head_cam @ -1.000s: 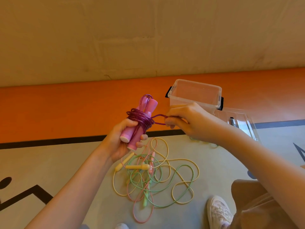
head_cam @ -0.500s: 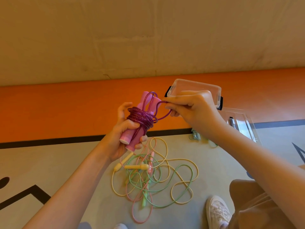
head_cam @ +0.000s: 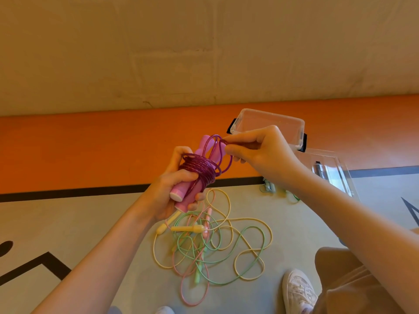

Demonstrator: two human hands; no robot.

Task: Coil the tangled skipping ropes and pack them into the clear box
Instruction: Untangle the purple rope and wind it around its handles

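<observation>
My left hand [head_cam: 172, 189] grips the two pink handles of a purple skipping rope [head_cam: 199, 168], whose cord is wound in several turns around them. My right hand [head_cam: 260, 150] pinches the last loop of purple cord at the top of the handles. Below on the floor lies a tangle of yellow, green and pink ropes [head_cam: 210, 241] with their handles mixed in. The clear box [head_cam: 272, 118] stands open on the orange strip behind my right hand.
The box's clear lid [head_cam: 328, 166] lies flat to the right of the box. A small bit of green and blue rope [head_cam: 269, 189] shows under my right forearm. My white shoe [head_cam: 299, 291] and knee are at the lower right. A wall rises behind.
My right hand has carried the purple loop from beside the handles up to their top end. The left hand has kept its grip, raised a little.
</observation>
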